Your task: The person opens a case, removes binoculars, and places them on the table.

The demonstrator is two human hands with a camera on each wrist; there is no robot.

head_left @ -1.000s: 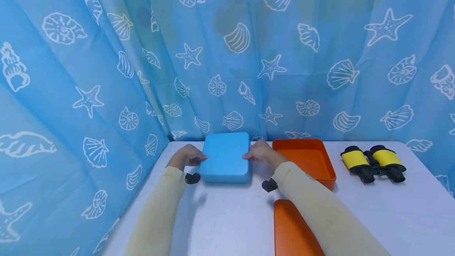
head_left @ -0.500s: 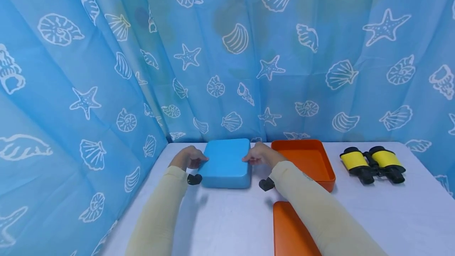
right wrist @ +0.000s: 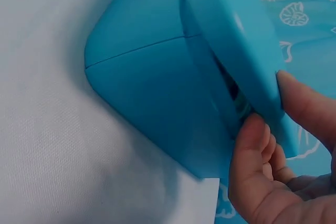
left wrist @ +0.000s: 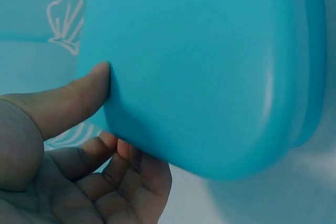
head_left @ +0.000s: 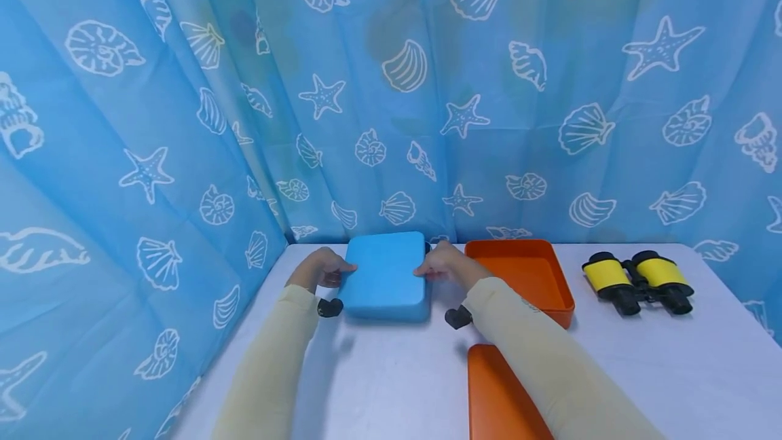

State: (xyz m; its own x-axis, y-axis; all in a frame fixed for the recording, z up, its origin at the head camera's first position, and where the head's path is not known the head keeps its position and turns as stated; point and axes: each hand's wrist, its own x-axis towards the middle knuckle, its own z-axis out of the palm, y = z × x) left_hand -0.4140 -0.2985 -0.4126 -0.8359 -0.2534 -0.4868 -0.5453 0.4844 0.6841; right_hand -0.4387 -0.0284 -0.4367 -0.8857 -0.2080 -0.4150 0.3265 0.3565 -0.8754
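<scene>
Cream-sleeved, the left hand (head_left: pixel 324 269) had its fingers pinching the left rim of a blue lid (head_left: pixel 386 267), partly raised from its blue box (right wrist: pixel 144 90), far left on the surface (head_left: pixel 391 379). The lid looked light, stiff, slightly slippery, best taken by opposite rims; the right hand's (head_left: pixel 450 264) fingers pinched its right one, beside an orange box (head_left: pixel 519 269).

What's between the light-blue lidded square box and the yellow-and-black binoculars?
Head view: the right hand pinching the light-blue lid, its cream sleeve, a black wrist piece, then an open orange square box and bare white tabletop.
</scene>
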